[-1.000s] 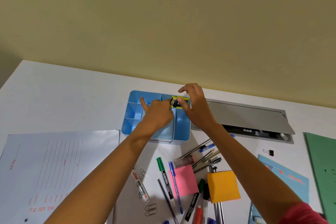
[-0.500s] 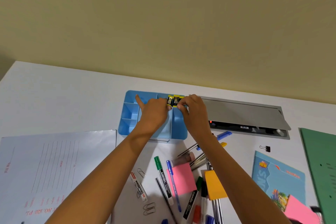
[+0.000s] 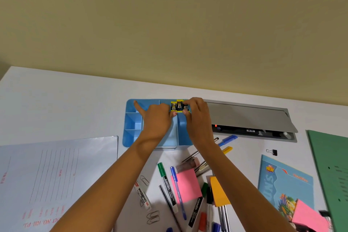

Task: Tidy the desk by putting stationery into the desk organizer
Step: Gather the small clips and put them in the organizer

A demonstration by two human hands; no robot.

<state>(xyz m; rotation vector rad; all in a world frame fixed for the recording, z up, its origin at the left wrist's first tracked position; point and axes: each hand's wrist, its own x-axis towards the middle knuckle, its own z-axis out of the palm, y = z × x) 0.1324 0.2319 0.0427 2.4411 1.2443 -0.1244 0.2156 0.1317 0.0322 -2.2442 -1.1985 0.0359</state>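
Observation:
A blue desk organizer [image 3: 131, 128] with several compartments sits at the back of the white desk. Over its far right compartment, both hands hold a small yellow and black box of binder clips [image 3: 178, 106]. My left hand [image 3: 157, 120] pinches the box's left end, its index finger pointing out over the organizer's far left corner. My right hand [image 3: 197, 118] grips the box's right end with fingers and thumb. Loose markers and pens [image 3: 169, 186], pink sticky notes [image 3: 186, 184] and an orange note pad [image 3: 219, 192] lie on the desk in front of the organizer.
A grey cable hatch [image 3: 248, 117] lies open right of the organizer. A clear file folder [image 3: 56, 175] lies at left; a blue booklet [image 3: 284, 186] and green folder [image 3: 331, 171] at right. A black binder clip [image 3: 272, 152] and paper clips [image 3: 153, 216] lie loose.
Both hands have lowered the yellow box toward the organizer's far right compartment. The camera view has shifted slightly, bringing the blue booklet more into sight.

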